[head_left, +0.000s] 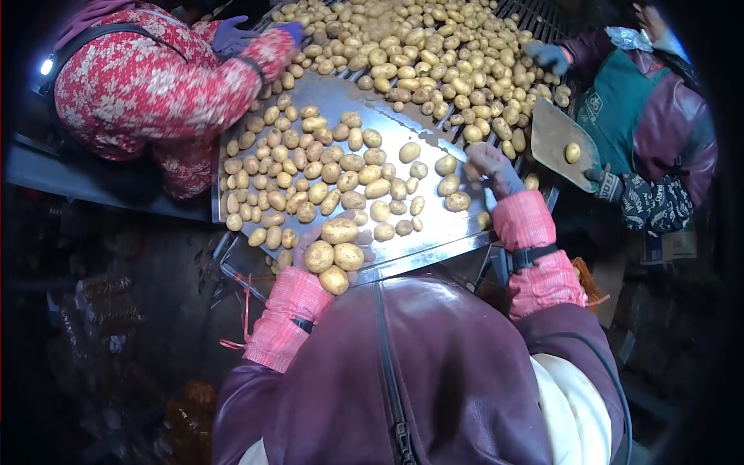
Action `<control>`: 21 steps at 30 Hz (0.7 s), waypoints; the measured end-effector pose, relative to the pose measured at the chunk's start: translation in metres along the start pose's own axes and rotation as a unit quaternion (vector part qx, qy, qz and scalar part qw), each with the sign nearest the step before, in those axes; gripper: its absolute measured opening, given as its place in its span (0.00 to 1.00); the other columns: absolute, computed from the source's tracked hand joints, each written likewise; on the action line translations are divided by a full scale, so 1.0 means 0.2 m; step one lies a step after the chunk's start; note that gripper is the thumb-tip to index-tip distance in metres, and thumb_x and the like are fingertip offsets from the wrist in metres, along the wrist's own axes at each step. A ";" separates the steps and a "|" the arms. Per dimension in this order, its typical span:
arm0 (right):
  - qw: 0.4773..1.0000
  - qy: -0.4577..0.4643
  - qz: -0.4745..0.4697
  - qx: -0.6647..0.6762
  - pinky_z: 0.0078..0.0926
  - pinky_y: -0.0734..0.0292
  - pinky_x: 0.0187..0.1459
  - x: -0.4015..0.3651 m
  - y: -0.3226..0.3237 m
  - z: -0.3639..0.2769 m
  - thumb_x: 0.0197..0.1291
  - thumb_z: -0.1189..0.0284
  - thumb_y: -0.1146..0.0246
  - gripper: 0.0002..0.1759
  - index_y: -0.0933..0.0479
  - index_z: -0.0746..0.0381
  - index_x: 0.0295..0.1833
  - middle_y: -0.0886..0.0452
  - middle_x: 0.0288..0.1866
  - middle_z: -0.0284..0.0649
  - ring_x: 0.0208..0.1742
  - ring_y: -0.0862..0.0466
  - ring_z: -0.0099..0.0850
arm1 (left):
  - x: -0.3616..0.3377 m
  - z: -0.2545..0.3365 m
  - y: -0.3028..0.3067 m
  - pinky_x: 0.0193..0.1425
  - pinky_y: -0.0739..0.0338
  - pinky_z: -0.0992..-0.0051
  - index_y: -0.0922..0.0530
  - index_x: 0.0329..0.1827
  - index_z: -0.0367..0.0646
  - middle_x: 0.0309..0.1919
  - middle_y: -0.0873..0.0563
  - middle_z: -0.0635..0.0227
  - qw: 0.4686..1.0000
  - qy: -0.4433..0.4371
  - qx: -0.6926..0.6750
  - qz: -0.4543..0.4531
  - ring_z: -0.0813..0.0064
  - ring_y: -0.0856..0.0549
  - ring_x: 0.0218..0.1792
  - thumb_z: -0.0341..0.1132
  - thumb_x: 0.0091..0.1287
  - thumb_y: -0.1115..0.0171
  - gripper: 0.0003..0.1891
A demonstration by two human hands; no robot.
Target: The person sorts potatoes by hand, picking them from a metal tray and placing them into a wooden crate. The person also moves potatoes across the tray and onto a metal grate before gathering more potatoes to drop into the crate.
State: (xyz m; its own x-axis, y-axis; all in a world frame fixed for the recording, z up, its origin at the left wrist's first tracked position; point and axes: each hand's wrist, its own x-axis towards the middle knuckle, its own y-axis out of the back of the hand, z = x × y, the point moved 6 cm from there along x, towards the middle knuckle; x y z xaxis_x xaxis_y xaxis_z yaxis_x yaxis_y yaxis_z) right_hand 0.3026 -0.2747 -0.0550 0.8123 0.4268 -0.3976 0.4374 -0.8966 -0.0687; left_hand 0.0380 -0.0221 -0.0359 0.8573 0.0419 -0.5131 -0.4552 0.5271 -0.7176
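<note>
Several large potatoes rest in my left hand, at the near edge of the metal tray; the potatoes cover most of its fingers. My right hand, gloved, is at the tray's right side, beside a few potatoes. It is blurred, and whether it holds anything cannot be made out. Many smaller potatoes lie spread over the tray's left and middle.
Beyond the tray, a large heap of potatoes covers a slatted conveyor. A co-worker in a red floral top reaches in at left. Another in a green apron holds a flat scoop with one potato at right.
</note>
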 end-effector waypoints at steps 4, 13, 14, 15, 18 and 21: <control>0.938 0.006 -0.061 -0.342 0.25 0.26 0.29 0.00 0.05 0.21 0.61 0.65 0.34 0.14 0.20 0.59 0.49 0.20 0.28 0.35 0.25 0.20 0.25 | 0.07 0.05 0.01 0.52 0.14 0.52 0.28 0.68 0.32 0.59 0.18 0.50 0.999 -0.018 0.050 0.005 0.51 0.14 0.54 0.48 0.73 0.51 0.30; 0.855 0.015 -0.198 -0.479 0.43 0.20 0.47 -0.09 -0.49 -0.10 0.61 0.60 0.40 0.17 0.19 0.56 0.51 0.13 0.38 0.46 0.42 0.13 0.44 | 0.04 0.07 0.00 0.35 0.15 0.67 0.27 0.70 0.41 0.56 0.16 0.50 0.948 -0.191 0.250 0.051 0.53 0.12 0.49 0.60 0.71 0.50 0.34; 0.852 0.110 -0.191 -0.475 0.44 0.20 0.47 -0.03 -0.52 -0.14 0.61 0.61 0.41 0.15 0.18 0.56 0.48 0.13 0.37 0.46 0.44 0.13 0.44 | 0.04 0.05 0.06 0.37 0.15 0.65 0.27 0.70 0.42 0.57 0.16 0.49 0.977 -0.134 0.152 0.060 0.52 0.12 0.49 0.61 0.71 0.50 0.35; 0.839 0.178 -0.168 -0.486 0.44 0.20 0.47 0.04 -0.55 -0.14 0.61 0.61 0.41 0.14 0.18 0.55 0.47 0.14 0.38 0.46 0.44 0.13 0.45 | 0.03 0.03 0.09 0.41 0.14 0.58 0.29 0.71 0.41 0.53 0.16 0.48 0.990 -0.112 0.068 0.052 0.51 0.12 0.46 0.56 0.74 0.51 0.32; 0.773 0.336 -0.143 -0.518 0.47 0.22 0.49 0.26 -0.71 -0.14 0.59 0.63 0.40 0.14 0.19 0.53 0.49 0.16 0.43 0.45 0.47 0.16 0.48 | -0.03 0.01 0.16 0.43 0.14 0.55 0.28 0.70 0.43 0.52 0.15 0.48 0.994 -0.087 -0.052 0.048 0.49 0.12 0.44 0.58 0.72 0.49 0.32; 0.736 0.380 -0.166 -0.535 0.48 0.23 0.50 0.32 -0.96 -0.16 0.58 0.63 0.40 0.15 0.20 0.51 0.51 0.18 0.46 0.44 0.49 0.18 0.48 | -0.13 -0.01 0.22 0.43 0.14 0.54 0.28 0.69 0.46 0.55 0.16 0.47 0.983 -0.134 -0.088 0.085 0.47 0.12 0.45 0.62 0.68 0.43 0.35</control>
State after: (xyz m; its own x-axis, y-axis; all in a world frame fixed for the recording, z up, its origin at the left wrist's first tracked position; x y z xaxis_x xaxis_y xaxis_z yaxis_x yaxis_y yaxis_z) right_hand 0.2833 -0.0722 -0.0375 0.3953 0.9089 0.1326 0.3844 -0.2948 0.8748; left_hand -0.0040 -0.0023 -0.0554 0.7866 0.3515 -0.5076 -0.6123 0.3390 -0.7142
